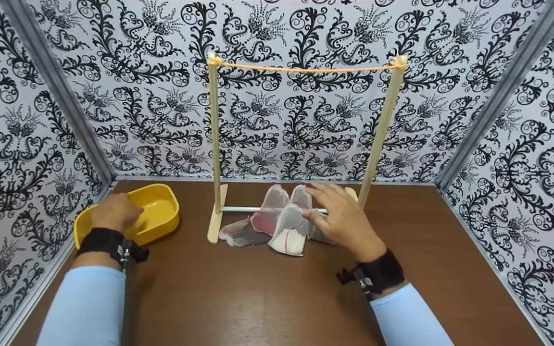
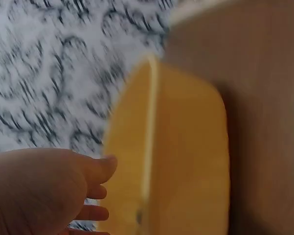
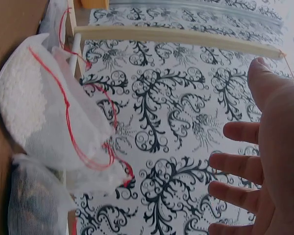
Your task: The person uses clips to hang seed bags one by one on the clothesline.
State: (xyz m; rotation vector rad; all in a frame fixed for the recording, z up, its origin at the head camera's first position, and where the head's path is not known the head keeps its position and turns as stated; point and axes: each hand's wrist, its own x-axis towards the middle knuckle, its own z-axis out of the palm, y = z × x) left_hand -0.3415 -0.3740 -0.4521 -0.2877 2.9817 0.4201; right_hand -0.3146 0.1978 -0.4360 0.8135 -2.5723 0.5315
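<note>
My left hand point(image 1: 113, 211) hovers over the left part of a yellow plastic tray point(image 1: 171, 218). In the left wrist view its thumb and relaxed fingers point(image 2: 95, 213) lie near the tray's opening, gripping nothing visible. My right hand point(image 1: 342, 218), fingers spread, is just above a cluster of sheer mesh pouches and holds nothing. The front pouch point(image 1: 288, 240) contains white granules and has a red drawstring point(image 3: 67, 103). Behind it leans a pouch with pink contents point(image 1: 265, 222). A greyish pouch point(image 1: 243, 234) lies flat on the left; another with dark contents point(image 3: 34, 198) is partly hidden under the right hand.
A wooden frame with two upright posts point(image 1: 214, 139) stands behind the pouches. An orange cord point(image 1: 301, 70) spans its top, and a white rod point(image 1: 238, 209) joins its feet. Patterned walls point(image 1: 277, 120) enclose the brown table point(image 1: 238, 298) at the back and sides.
</note>
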